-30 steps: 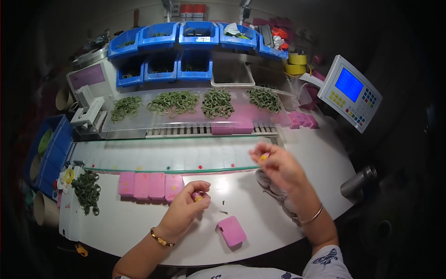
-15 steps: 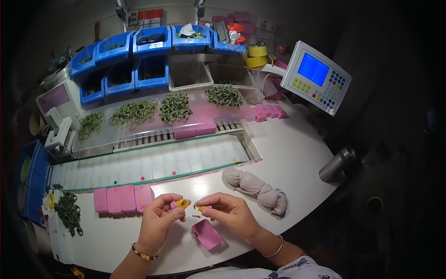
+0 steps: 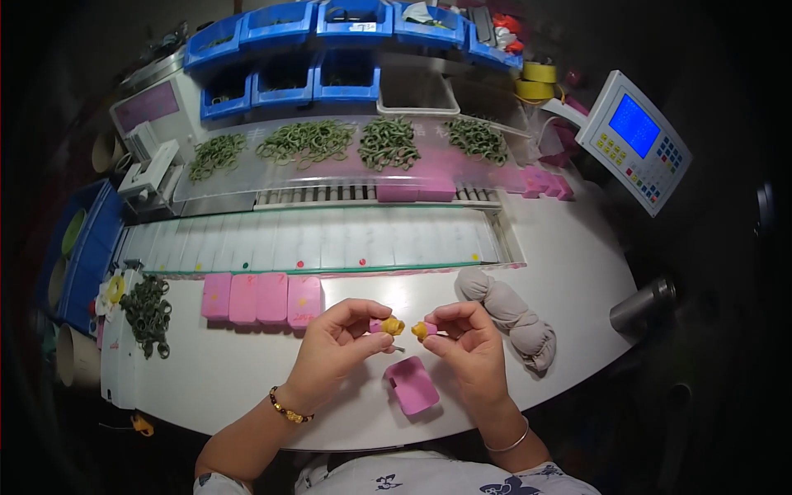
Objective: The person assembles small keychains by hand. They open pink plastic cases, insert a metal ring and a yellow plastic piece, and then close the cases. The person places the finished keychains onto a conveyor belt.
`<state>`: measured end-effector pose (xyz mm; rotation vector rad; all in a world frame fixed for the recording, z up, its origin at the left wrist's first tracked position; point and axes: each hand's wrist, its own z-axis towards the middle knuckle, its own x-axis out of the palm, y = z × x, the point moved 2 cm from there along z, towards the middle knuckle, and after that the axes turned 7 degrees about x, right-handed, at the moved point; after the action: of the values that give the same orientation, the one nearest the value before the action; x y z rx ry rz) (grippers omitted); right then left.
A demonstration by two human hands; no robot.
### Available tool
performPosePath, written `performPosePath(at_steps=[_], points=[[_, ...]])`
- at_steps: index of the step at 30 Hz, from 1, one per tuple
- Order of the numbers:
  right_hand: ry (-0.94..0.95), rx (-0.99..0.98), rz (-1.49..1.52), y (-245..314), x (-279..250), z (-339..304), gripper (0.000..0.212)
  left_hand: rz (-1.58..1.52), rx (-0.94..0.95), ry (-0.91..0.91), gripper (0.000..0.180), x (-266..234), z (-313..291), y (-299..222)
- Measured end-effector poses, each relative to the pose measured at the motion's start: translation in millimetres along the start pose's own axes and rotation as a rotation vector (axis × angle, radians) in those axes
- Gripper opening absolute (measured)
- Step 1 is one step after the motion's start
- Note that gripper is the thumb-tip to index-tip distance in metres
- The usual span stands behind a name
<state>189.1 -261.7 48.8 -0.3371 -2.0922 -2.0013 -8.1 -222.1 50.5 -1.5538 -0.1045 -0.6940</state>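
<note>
My left hand point(image 3: 334, 346) pinches a small yellow-and-pink piece point(image 3: 391, 327), its hollow-looking yellow end facing right. Across a narrow gap, my right hand point(image 3: 472, 351) grips a similar yellow-and-pink piece point(image 3: 422, 331) between thumb and fingers. The two pieces are apart. A thin grey sliver point(image 3: 398, 348) shows just below the left fingertips; whether it lies on the table or touches the hand I cannot tell. Below and between the hands a pink open box-shaped piece point(image 3: 414, 388) rests on the white table point(image 3: 346, 412).
A row of pink blocks point(image 3: 257, 299) stands left of my hands. To the right are a knotted grey cloth roll point(image 3: 516, 320) and a dark metal cup point(image 3: 643, 305). Dark green rings point(image 3: 148, 313) lie at the left. Blue bins point(image 3: 346, 78) and a control panel point(image 3: 639, 140) are beyond.
The whole view has shifted, so the scene sits further right and higher. Both hands still hold their pieces; the right-hand piece now shows its yellow end more plainly, turned toward the left one.
</note>
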Motion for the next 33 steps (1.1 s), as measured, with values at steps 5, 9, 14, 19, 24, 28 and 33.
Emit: performPosePath(at_steps=[5, 9, 14, 19, 24, 28, 33], points=[[-0.01, -0.091, -0.077, 0.4, 8.7, -0.2, 0.034, 0.012, 0.04, 0.018, 0.028, -4.9, -1.9, 2.1], [-0.012, -0.153, -0.156, 3.6, 12.8, -2.3, 0.033, 0.163, 0.207, 0.035, 0.026, -3.5, -2.5, 5.9], [-0.019, -0.118, -0.156, 7.1, 14.4, -3.6, 0.031, 0.36, 0.429, 0.115, 0.025, 1.7, -3.5, 4.2], [0.017, 0.015, -0.105, 11.9, 10.6, -2.8, 0.028, 0.564, 0.623, 0.164, 0.03, 4.7, -4.6, -4.2], [0.087, 0.148, -0.072, 17.3, 5.0, -1.5, 0.024, 0.759, 0.705, 0.249, 0.027, 6.9, -9.0, -10.3], [0.059, 0.018, -0.187, 18.9, 7.2, -5.7, 0.021, 0.748, 0.721, 0.272, 0.029, 7.8, -6.8, -10.6], [0.053, -0.405, -0.531, 16.9, 15.5, -11.7, 0.019, 0.508, 0.526, 0.164, 0.028, 4.3, -8.3, -1.9]])
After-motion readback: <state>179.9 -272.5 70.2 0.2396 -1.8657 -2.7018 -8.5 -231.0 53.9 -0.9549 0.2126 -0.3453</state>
